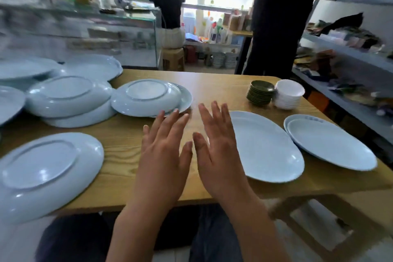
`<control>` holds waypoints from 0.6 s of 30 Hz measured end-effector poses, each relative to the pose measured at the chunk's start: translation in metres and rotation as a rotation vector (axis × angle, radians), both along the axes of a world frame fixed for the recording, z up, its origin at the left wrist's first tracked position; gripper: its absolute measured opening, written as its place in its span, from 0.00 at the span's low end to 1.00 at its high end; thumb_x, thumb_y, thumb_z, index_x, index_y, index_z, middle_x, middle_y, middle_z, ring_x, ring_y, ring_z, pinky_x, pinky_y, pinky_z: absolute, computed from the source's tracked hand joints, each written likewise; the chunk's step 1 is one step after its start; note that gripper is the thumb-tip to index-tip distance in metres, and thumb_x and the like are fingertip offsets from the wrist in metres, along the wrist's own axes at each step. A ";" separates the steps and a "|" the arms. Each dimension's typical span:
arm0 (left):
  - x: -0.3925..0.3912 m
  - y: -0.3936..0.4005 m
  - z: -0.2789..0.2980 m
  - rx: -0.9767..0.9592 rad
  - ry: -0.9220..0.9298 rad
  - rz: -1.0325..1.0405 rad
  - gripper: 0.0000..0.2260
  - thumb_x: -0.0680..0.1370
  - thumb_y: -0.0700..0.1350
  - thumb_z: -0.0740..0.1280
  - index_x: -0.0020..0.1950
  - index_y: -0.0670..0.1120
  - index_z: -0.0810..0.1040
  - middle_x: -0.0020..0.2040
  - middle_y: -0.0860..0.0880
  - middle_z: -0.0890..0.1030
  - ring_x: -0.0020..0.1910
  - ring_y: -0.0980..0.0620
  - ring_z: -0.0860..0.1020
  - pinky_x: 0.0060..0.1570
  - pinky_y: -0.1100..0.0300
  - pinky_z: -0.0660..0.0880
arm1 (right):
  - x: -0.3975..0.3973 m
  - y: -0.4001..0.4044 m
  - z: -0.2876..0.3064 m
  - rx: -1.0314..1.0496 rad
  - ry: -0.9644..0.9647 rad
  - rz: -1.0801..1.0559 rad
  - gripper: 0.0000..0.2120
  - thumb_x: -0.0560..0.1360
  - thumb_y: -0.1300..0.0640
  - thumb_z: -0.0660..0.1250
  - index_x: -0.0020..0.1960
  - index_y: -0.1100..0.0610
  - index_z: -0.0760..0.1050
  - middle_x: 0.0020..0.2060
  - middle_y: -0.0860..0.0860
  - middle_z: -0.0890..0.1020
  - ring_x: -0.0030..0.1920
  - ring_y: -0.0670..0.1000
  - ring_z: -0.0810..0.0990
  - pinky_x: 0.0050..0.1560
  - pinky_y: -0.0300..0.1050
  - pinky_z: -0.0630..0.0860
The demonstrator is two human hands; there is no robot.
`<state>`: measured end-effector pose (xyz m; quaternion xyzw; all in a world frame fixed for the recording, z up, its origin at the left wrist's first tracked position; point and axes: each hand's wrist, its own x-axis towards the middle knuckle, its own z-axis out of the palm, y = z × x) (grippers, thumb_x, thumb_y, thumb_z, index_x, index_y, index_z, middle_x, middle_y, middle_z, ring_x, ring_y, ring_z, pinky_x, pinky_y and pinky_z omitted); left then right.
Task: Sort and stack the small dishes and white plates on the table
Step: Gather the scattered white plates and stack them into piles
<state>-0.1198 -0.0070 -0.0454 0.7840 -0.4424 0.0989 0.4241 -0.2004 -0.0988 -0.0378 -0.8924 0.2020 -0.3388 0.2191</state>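
The left hand (163,155) and right hand (219,151) are held flat over bare table (119,151), fingers straight, nothing gripped. An upturned white plate (46,172) overhangs the near edge, cut off at left; upright plates (265,147) lie right. Beyond, overturned plates (146,98) are piled, blurred leftward. Far right, stacked dark small dishes (260,92) apparently touch stacked white bowls (288,94).
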 end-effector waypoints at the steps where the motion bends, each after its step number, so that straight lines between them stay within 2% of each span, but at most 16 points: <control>1: 0.007 0.010 -0.003 0.003 0.010 0.033 0.24 0.78 0.44 0.65 0.74 0.51 0.66 0.75 0.53 0.64 0.77 0.54 0.53 0.73 0.41 0.58 | 0.011 0.009 -0.003 0.006 0.012 0.059 0.26 0.83 0.54 0.54 0.78 0.45 0.49 0.78 0.43 0.46 0.75 0.40 0.36 0.75 0.42 0.42; 3: 0.020 0.029 -0.009 0.031 0.040 0.086 0.24 0.78 0.44 0.66 0.73 0.51 0.67 0.75 0.54 0.65 0.77 0.56 0.53 0.73 0.43 0.59 | 0.031 0.022 -0.011 0.024 0.028 0.147 0.26 0.83 0.55 0.54 0.78 0.45 0.49 0.78 0.44 0.47 0.76 0.41 0.36 0.75 0.42 0.43; 7: 0.045 0.076 -0.021 0.105 0.070 0.224 0.22 0.79 0.49 0.65 0.73 0.52 0.68 0.74 0.54 0.66 0.77 0.56 0.53 0.75 0.48 0.50 | 0.071 0.051 -0.027 0.085 0.023 0.273 0.25 0.82 0.57 0.54 0.77 0.47 0.53 0.78 0.46 0.52 0.76 0.41 0.41 0.76 0.42 0.46; 9: 0.055 0.100 -0.025 0.136 0.082 0.310 0.23 0.77 0.55 0.65 0.72 0.53 0.69 0.73 0.54 0.67 0.76 0.54 0.55 0.75 0.48 0.49 | 0.087 0.064 -0.035 0.122 0.034 0.313 0.25 0.82 0.57 0.55 0.77 0.47 0.54 0.77 0.45 0.54 0.76 0.39 0.42 0.76 0.43 0.48; 11: 0.063 0.124 -0.027 0.142 0.096 0.377 0.26 0.74 0.64 0.60 0.69 0.55 0.72 0.72 0.56 0.69 0.76 0.56 0.56 0.74 0.44 0.49 | 0.102 0.076 -0.043 0.165 0.080 0.335 0.25 0.82 0.57 0.55 0.77 0.47 0.53 0.77 0.45 0.55 0.76 0.39 0.43 0.77 0.45 0.49; 14: 0.074 0.153 -0.029 0.126 0.130 0.465 0.31 0.71 0.71 0.55 0.67 0.56 0.74 0.70 0.57 0.71 0.74 0.59 0.57 0.74 0.41 0.49 | 0.114 0.082 -0.050 0.219 0.247 0.316 0.25 0.83 0.54 0.54 0.78 0.48 0.51 0.77 0.46 0.54 0.77 0.43 0.45 0.77 0.44 0.45; 16: 0.078 0.167 -0.032 0.198 0.146 0.524 0.37 0.66 0.76 0.55 0.69 0.57 0.72 0.72 0.57 0.68 0.76 0.55 0.56 0.73 0.39 0.51 | 0.114 0.079 -0.054 0.234 0.299 0.289 0.25 0.82 0.53 0.54 0.78 0.48 0.52 0.77 0.46 0.56 0.77 0.44 0.47 0.75 0.41 0.45; 18: 0.078 0.176 -0.036 0.273 0.170 0.539 0.43 0.62 0.79 0.56 0.71 0.58 0.67 0.75 0.56 0.65 0.77 0.51 0.54 0.71 0.37 0.55 | 0.111 0.077 -0.055 0.255 0.274 0.285 0.24 0.82 0.54 0.55 0.77 0.47 0.55 0.76 0.45 0.59 0.76 0.43 0.49 0.74 0.41 0.47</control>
